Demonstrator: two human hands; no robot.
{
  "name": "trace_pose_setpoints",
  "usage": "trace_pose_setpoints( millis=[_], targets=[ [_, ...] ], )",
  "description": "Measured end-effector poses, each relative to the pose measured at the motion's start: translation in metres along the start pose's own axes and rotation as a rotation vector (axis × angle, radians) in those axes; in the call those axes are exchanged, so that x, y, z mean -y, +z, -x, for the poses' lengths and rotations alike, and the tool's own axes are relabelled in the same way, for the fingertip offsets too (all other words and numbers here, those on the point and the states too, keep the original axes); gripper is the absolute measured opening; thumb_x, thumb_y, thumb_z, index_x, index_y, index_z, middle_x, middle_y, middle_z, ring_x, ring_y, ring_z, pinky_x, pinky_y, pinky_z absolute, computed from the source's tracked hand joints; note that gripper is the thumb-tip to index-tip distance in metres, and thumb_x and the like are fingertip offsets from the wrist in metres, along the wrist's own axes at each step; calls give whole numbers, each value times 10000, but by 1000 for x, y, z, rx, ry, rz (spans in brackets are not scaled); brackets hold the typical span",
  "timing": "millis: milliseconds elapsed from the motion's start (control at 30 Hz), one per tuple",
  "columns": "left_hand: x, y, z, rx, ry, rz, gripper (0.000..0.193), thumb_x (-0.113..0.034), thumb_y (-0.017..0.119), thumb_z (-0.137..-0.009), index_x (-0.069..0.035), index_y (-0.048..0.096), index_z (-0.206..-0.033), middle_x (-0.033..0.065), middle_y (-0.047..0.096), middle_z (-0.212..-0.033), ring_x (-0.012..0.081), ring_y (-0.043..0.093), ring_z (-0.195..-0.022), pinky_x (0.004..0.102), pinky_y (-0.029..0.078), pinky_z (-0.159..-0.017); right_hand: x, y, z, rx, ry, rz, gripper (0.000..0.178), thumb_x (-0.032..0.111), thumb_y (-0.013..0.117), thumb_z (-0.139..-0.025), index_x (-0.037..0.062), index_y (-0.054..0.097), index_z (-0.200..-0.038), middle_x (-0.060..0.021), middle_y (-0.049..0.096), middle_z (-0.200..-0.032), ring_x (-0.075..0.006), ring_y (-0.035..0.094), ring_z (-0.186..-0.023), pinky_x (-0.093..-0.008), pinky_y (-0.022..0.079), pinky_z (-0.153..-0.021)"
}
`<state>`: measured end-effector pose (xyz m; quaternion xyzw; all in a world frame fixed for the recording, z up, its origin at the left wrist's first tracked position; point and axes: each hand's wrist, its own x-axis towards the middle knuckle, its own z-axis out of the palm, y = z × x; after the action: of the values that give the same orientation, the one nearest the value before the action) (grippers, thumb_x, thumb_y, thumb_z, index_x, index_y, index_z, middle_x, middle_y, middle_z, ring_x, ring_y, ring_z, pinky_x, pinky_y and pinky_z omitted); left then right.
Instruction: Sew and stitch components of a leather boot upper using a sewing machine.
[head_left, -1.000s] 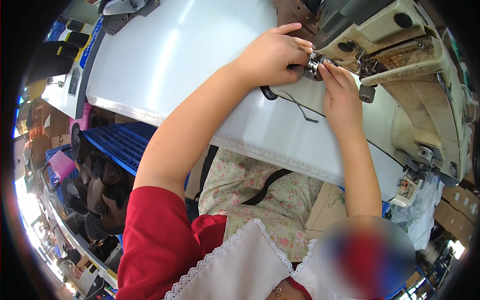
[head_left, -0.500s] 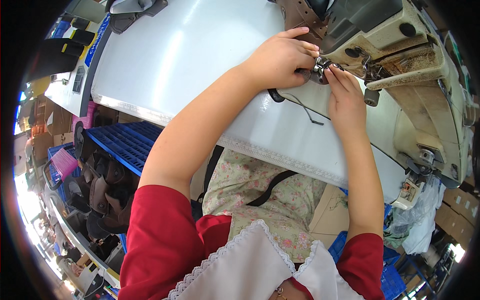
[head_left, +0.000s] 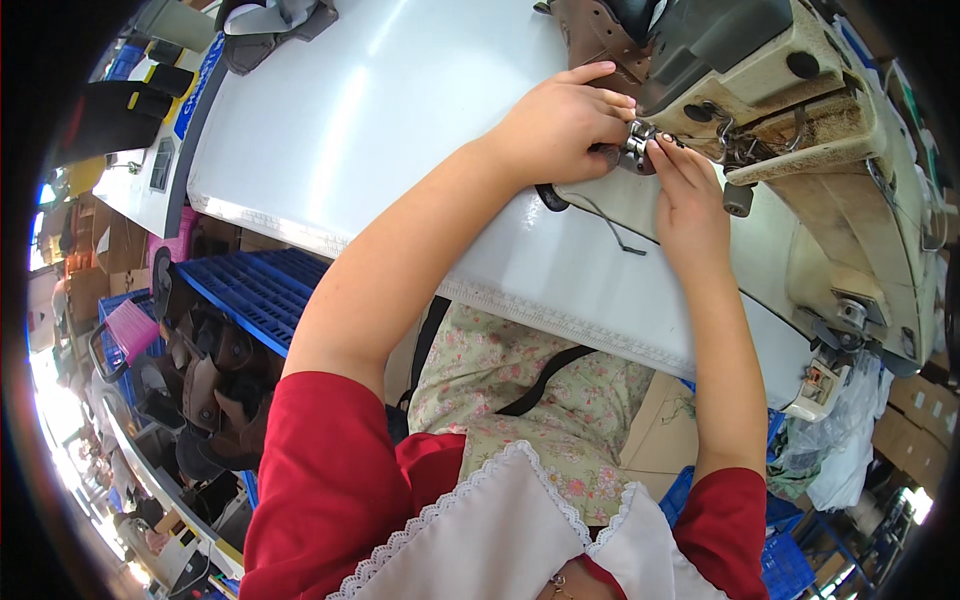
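A brown shoe upper (head_left: 598, 35) with punched holes lies against the sewing machine (head_left: 770, 75) at the top of the view. My left hand (head_left: 565, 125) is closed on its near part, thumb and fingers bent around the work just left of the metal presser foot (head_left: 640, 145). Its index finger reaches up along the brown leather. To the right of the foot, my right hand (head_left: 692, 205) has its fingers straight and pressed together, tips down beside the foot. What lies under those fingertips is mostly hidden, and so is the needle point.
The white table (head_left: 400, 110) has a ruler strip along its front edge. Grey and dark shoe pieces (head_left: 280, 30) lie at its far left. A short black cord (head_left: 615, 230) rests near my hands. Left below stand a blue rack (head_left: 245, 290) and a heap of brown shoe parts (head_left: 215, 375).
Both hands stay at the presser foot, with only slight finger movement. The shoe upper shifts very little, and the whole view has tilted slightly.
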<state>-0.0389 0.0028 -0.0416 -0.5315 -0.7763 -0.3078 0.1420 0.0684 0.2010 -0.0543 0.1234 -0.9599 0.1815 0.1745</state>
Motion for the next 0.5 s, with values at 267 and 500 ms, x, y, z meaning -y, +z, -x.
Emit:
trace_pose_setpoints(
  millis=[267, 500],
  targets=[
    [0, 0, -1, 12, 1, -11, 142, -130, 674, -657, -76, 697, -786, 81, 715, -990, 181, 627, -1101, 416, 331, -1127, -1, 1, 1, 3, 12, 23, 410, -30, 527, -830, 69, 629, -1215, -71, 605, -1263, -269, 530, -1187, -371, 453, -981],
    [1, -1, 1, 27, -11, -24, 157, -132, 674, -655, -75, 702, -799, 87, 714, -1004, 185, 626, -1108, 424, 334, -1126, -1, 4, 2, 34, 39, 42, 432, -18, 529, -837, 110, 619, -1240, -32, 595, -1277, -243, 514, -1206, -344, 474, -965]
  ],
)
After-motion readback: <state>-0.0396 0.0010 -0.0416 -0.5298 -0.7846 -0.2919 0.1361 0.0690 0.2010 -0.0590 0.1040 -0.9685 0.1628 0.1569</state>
